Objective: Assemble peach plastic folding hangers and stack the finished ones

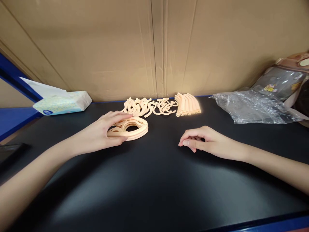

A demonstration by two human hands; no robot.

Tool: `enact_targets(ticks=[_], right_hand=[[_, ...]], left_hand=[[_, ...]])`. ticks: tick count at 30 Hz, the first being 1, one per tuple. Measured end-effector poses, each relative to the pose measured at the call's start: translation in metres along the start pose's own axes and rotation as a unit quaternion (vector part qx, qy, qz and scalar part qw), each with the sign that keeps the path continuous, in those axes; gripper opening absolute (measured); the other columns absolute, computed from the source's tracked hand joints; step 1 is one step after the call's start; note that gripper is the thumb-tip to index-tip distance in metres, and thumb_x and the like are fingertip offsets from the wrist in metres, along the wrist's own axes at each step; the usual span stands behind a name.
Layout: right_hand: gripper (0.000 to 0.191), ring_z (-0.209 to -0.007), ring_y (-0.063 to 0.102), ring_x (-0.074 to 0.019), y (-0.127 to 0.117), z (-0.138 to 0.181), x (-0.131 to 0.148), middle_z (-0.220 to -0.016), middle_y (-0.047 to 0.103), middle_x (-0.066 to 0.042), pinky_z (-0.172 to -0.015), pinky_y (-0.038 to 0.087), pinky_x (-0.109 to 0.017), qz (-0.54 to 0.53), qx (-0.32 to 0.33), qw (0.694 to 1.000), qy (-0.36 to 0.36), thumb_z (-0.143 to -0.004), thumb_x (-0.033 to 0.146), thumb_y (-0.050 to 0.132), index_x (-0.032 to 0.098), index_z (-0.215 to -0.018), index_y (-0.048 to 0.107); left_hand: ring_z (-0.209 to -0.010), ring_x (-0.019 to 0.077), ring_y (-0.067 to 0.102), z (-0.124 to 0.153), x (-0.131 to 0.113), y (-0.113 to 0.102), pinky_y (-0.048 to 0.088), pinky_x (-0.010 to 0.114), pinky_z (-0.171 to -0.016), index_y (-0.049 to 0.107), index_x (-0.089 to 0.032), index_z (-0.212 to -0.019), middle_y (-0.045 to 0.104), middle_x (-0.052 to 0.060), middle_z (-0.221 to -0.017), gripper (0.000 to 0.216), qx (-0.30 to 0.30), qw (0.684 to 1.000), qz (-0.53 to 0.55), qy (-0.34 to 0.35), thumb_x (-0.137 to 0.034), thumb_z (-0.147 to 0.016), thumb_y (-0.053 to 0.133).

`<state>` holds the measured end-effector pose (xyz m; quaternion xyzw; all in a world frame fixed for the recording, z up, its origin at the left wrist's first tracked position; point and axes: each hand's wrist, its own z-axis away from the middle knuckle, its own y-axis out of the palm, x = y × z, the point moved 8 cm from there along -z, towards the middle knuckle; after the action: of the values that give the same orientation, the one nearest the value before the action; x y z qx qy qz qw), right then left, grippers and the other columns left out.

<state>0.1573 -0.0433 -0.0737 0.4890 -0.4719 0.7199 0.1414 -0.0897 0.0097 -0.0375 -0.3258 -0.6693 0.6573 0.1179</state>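
My left hand [106,133] grips a small stack of peach plastic curved pieces [135,129] lying on the black table [154,180], thumb below and fingers over its left end. My right hand [205,140] rests on the table to the right, fingers loosely curled, with nothing visible in it. Behind the stack lies a row of peach hook-shaped parts [149,107], and to its right a bundle of peach straight bars [188,104].
A tissue pack [62,102] sits at the back left by a blue frame [14,80]. Crumpled clear plastic bags [251,106] and packaged goods [287,77] lie at the back right. A cardboard wall [154,45] closes the back. A dark object [9,151] sits at the left edge.
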Motion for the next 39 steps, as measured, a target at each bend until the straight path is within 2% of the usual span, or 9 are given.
enact_targets(ticks=[7,17,23,28,33,39], right_hand=[[0.028,-0.061,0.048,-0.0105,0.000,0.000,0.001,-0.064,0.056,0.002,-0.056,0.031,-0.025,0.000,0.002,1.000,-0.008,-0.092,0.040,0.050,0.019,-0.094,0.068],[0.035,-0.061,0.048,-0.0113,0.000,0.000,0.002,-0.064,0.057,0.001,-0.056,0.032,-0.025,0.004,0.000,1.000,0.000,-0.091,0.047,0.050,0.018,-0.093,0.068],[0.036,-0.062,0.048,-0.0114,0.000,0.000,0.001,-0.064,0.057,0.002,-0.057,0.032,-0.025,0.000,0.001,1.000,0.002,-0.091,0.049,0.050,0.018,-0.093,0.068],[0.036,-0.061,0.048,-0.0114,0.000,0.001,0.001,-0.064,0.057,0.002,-0.056,0.032,-0.025,0.004,0.001,1.000,0.002,-0.090,0.049,0.050,0.018,-0.093,0.068],[0.035,-0.061,0.048,-0.0109,0.001,0.001,0.002,-0.064,0.057,0.002,-0.056,0.031,-0.025,0.007,0.003,1.000,0.002,-0.091,0.049,0.050,0.019,-0.094,0.068],[0.035,-0.061,0.049,-0.0115,0.001,0.001,0.002,-0.064,0.057,0.002,-0.056,0.031,-0.025,0.010,0.002,1.000,0.003,-0.091,0.049,0.050,0.019,-0.094,0.068]], left_hand=[[-0.123,0.0296,0.047,0.000,0.001,0.000,0.036,0.047,-0.106,0.042,-0.034,-0.139,0.052,0.005,-0.131,0.062,0.001,1.000,0.001,0.002,-0.040,-0.079,0.059],[-0.125,0.0305,0.044,0.000,-0.001,0.001,0.034,0.052,-0.107,0.039,-0.032,-0.140,0.049,0.006,-0.133,0.063,0.016,1.000,0.010,0.002,-0.039,-0.081,0.058],[-0.127,0.0294,0.043,0.002,0.000,-0.001,0.034,0.047,-0.108,0.034,-0.031,-0.144,0.046,0.005,-0.139,0.069,0.035,0.999,-0.012,-0.003,-0.042,-0.080,0.059],[-0.130,0.0298,0.039,0.011,0.009,-0.007,0.028,0.047,-0.110,0.022,-0.025,-0.148,0.035,0.007,-0.148,0.077,0.087,0.995,-0.031,-0.046,-0.049,-0.084,0.057],[-0.129,0.0315,0.042,0.016,0.023,-0.013,0.029,0.046,-0.108,0.024,-0.023,-0.147,0.040,0.009,-0.147,0.080,0.104,0.991,-0.045,-0.075,-0.053,-0.081,0.059],[-0.126,0.0311,0.045,0.017,0.028,-0.013,0.032,0.046,-0.106,0.021,-0.024,-0.148,0.043,0.008,-0.145,0.079,0.106,0.988,-0.052,-0.104,-0.052,-0.083,0.056]])
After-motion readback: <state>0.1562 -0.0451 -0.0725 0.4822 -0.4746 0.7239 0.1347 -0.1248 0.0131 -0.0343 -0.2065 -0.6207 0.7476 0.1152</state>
